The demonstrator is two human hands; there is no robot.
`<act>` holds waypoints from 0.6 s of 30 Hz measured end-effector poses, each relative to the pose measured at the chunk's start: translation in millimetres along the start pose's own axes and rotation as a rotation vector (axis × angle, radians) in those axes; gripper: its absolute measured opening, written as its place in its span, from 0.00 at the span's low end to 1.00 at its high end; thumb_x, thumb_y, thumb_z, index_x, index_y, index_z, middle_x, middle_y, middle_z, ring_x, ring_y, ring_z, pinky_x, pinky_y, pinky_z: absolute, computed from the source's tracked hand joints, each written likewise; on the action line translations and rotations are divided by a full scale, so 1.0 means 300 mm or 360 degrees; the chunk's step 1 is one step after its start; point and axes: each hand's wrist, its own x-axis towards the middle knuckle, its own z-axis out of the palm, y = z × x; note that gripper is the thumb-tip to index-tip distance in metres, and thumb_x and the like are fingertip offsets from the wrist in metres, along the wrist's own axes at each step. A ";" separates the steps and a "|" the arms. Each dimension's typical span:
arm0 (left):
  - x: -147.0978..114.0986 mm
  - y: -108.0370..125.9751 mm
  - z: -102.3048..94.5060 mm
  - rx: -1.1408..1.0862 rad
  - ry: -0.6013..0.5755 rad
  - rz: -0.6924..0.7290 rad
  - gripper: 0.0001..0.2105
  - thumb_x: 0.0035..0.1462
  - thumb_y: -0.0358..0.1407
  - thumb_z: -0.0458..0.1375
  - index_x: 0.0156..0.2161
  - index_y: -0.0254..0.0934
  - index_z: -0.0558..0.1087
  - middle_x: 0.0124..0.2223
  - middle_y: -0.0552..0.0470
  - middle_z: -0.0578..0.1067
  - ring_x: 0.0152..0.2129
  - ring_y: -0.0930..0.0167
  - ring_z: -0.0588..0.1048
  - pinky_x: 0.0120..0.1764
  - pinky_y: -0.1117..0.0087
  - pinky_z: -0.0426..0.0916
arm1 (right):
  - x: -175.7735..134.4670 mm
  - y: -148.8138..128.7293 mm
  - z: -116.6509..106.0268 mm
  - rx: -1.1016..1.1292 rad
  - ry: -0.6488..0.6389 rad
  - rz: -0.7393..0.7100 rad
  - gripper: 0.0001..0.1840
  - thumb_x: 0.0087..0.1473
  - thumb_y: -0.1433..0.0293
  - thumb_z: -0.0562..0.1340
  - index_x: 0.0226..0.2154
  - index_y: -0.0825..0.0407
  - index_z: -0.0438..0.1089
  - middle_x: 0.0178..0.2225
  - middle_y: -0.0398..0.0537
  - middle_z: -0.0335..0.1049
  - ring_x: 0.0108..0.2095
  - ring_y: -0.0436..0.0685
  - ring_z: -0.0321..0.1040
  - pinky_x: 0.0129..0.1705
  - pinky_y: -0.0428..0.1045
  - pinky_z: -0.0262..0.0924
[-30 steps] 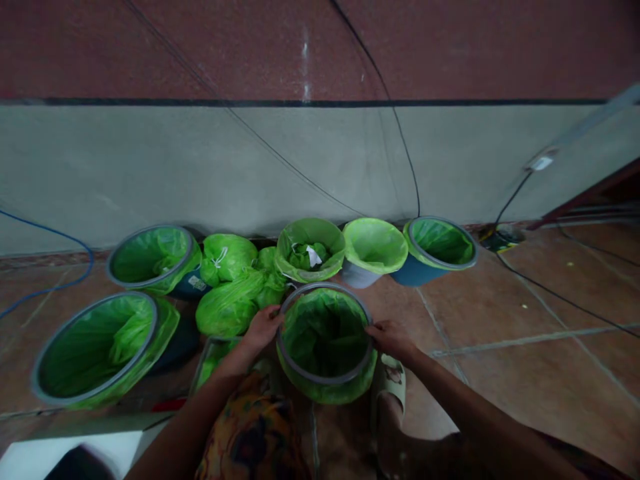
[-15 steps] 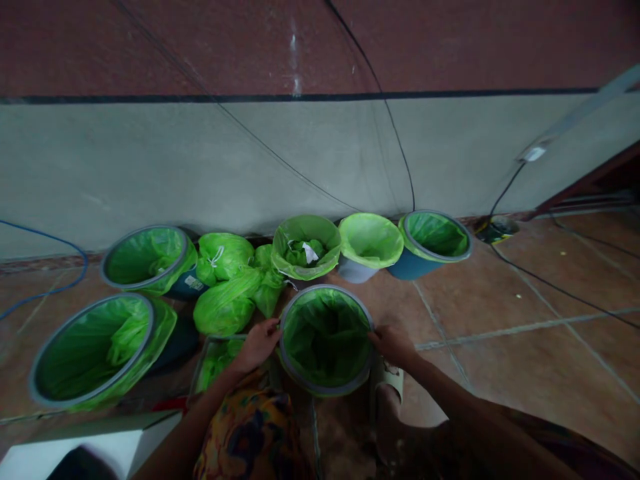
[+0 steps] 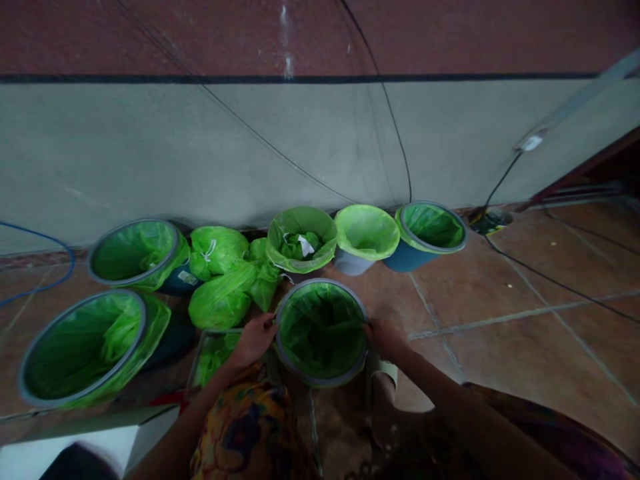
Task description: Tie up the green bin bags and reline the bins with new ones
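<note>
Between my feet stands a round trash bin (image 3: 320, 383) with a grey rim, lined inside with a green plastic bag (image 3: 320, 333). My left hand (image 3: 256, 339) is closed on the bin's left edge, its fingers pinching at the rim. On the opposite side, my right hand (image 3: 387, 335) grips the right edge in the same way. The bin's dark bottom is hard to make out. Just behind it is another lined bin (image 3: 303, 267) holding crumpled green plastic and a white scrap. Tied green bags (image 3: 220, 303) lie close to my left hand.
Along the wall are a pale lined bin (image 3: 353, 263) and a blue lined bin (image 3: 410, 259). Two large lined bins (image 3: 83, 347) are at left. A square container (image 3: 194, 363) with green plastic and a white box (image 3: 75, 453) sit nearby. Black cables (image 3: 550, 273) cross the tiled floor.
The view has tilted slightly, so everything sits a little higher and further left. Both hands stay on the bin's rim, and the liner inside has shifted slightly.
</note>
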 end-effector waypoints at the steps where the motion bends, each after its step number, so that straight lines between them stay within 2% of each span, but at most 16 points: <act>1: -0.002 0.000 -0.002 0.0012 0.0004 0.0006 0.15 0.56 0.36 0.53 0.44 0.33 0.76 0.32 0.50 0.79 0.28 0.69 0.75 0.34 0.71 0.67 | -0.001 -0.004 0.004 -0.0009 -0.0006 0.0014 0.25 0.64 0.59 0.48 0.40 0.57 0.75 0.40 0.61 0.76 0.44 0.64 0.73 0.42 0.51 0.61; 7: -0.012 0.009 -0.008 0.0166 0.0010 0.0027 0.12 0.57 0.34 0.53 0.42 0.33 0.76 0.33 0.49 0.78 0.30 0.70 0.75 0.35 0.72 0.66 | -0.007 -0.013 0.021 -0.0015 0.0018 0.0009 0.25 0.65 0.59 0.47 0.41 0.57 0.74 0.40 0.62 0.76 0.45 0.64 0.73 0.46 0.53 0.61; 12: -0.001 0.006 0.008 0.0314 0.0007 0.0027 0.09 0.57 0.32 0.53 0.34 0.33 0.76 0.26 0.52 0.75 0.26 0.72 0.73 0.34 0.73 0.63 | 0.005 -0.013 0.039 -0.0072 0.0053 0.0005 0.25 0.65 0.59 0.48 0.40 0.57 0.74 0.40 0.63 0.75 0.43 0.65 0.73 0.43 0.55 0.62; 18: 0.016 -0.008 0.025 0.0320 -0.0021 -0.0072 0.09 0.56 0.32 0.53 0.31 0.34 0.75 0.22 0.55 0.73 0.23 0.73 0.72 0.31 0.74 0.63 | 0.038 0.010 0.080 -0.0039 0.0050 -0.0073 0.21 0.64 0.61 0.51 0.38 0.56 0.75 0.39 0.61 0.76 0.41 0.63 0.73 0.42 0.53 0.62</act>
